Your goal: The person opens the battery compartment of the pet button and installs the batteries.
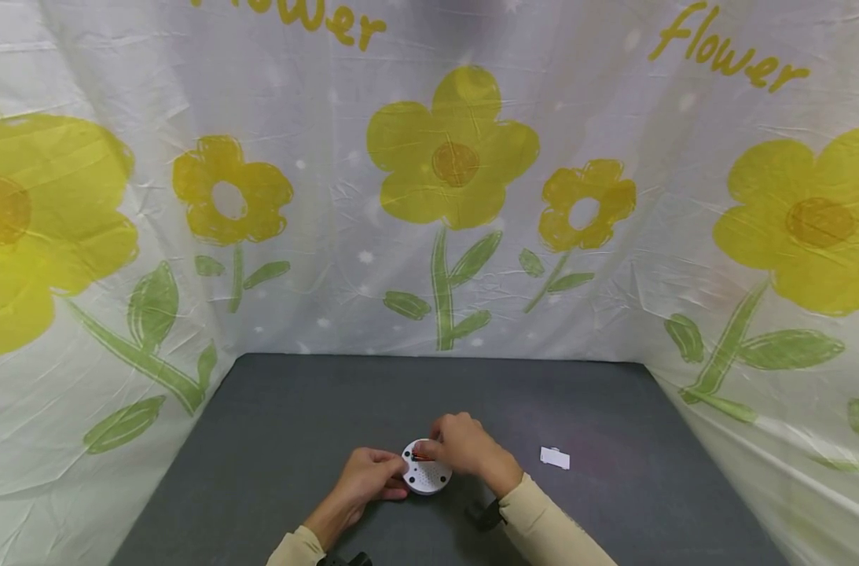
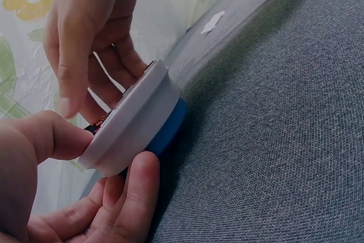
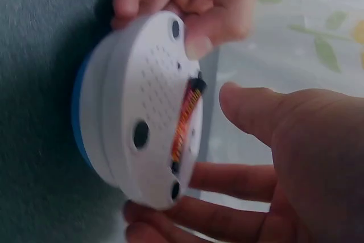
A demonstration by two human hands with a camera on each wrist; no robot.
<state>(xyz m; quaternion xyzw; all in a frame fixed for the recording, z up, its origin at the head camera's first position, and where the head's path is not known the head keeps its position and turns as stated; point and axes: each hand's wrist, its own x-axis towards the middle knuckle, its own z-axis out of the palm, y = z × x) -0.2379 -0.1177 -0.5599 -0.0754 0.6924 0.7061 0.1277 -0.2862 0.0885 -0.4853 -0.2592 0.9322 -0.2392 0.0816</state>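
A round white device (image 1: 429, 476) with a blue lower part lies near the front of the table, its face with small holes and dark round feet turned up. Batteries (image 3: 185, 120) with red and black wrapping sit in a slot in that face; how many is hard to tell. My left hand (image 1: 368, 479) pinches the rim between thumb and fingers, seen closely in the left wrist view. Over the far right side reaches my right hand (image 1: 468, 446). Its thumb (image 3: 250, 106) hangs apart from the batteries, and its fingers (image 3: 222, 220) extend by the device's edge.
A small white plastic cover (image 1: 555, 457) lies on the dark grey cloth-covered table (image 1: 316, 401), to the right of the hands. White curtains (image 1: 323, 275) with yellow flowers enclose the table's back and sides.
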